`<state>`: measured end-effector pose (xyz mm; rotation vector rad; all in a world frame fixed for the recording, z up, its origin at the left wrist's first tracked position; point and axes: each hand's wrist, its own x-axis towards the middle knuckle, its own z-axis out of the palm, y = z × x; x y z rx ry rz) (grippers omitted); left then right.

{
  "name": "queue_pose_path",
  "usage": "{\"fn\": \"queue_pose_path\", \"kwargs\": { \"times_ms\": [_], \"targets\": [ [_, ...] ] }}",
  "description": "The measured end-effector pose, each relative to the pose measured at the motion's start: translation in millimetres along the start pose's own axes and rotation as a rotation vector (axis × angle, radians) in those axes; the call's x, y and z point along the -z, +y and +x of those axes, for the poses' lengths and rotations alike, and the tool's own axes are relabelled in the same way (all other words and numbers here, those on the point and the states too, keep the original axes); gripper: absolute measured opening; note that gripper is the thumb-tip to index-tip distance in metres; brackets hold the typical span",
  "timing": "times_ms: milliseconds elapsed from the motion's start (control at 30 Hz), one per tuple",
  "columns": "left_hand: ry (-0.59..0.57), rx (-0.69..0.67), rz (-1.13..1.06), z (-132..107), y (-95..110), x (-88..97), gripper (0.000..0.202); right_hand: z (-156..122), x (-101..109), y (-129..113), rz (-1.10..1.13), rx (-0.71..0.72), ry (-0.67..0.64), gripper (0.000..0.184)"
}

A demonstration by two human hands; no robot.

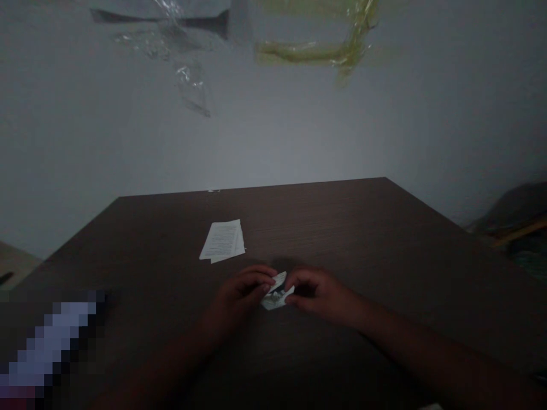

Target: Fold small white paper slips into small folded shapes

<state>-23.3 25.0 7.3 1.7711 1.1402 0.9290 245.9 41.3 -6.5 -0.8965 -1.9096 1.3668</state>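
Just above the dark wooden table point(307, 228), my two hands meet around a small folded piece of paper point(274, 301). My left hand point(245, 290) pinches its left side between thumb and fingers. The right side is pinched by my right hand point(315, 289). The paper is bent, with a raised flap between the hands and a crumpled lower part; its exact fold is hard to make out in the dim light. Beyond my left hand lie a few overlapping sheets of printed paper point(222, 239), flat on the table.
A pixelated bright, oblong object point(51, 341) is at the lower left. Behind the table rises a pale wall point(299, 125) with clear tape point(192, 85) and yellow tape point(307, 54) on it. A small white scrap point(213, 191) lies at the table's far edge.
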Motion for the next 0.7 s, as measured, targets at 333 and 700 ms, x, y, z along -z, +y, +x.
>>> {"fn": "queue_pose_path", "kwargs": {
  "times_ms": [333,700],
  "targets": [
    [-0.004,-0.003,0.016,0.9,1.8,-0.7,0.018,-0.5,-2.6,3.4,0.253,-0.058,-0.017,0.017],
    [-0.035,-0.007,0.011,-0.8,5.9,0.9,0.016,-0.6,-4.1,1.9,-0.007,-0.018,0.029,0.013]
  ]
}}
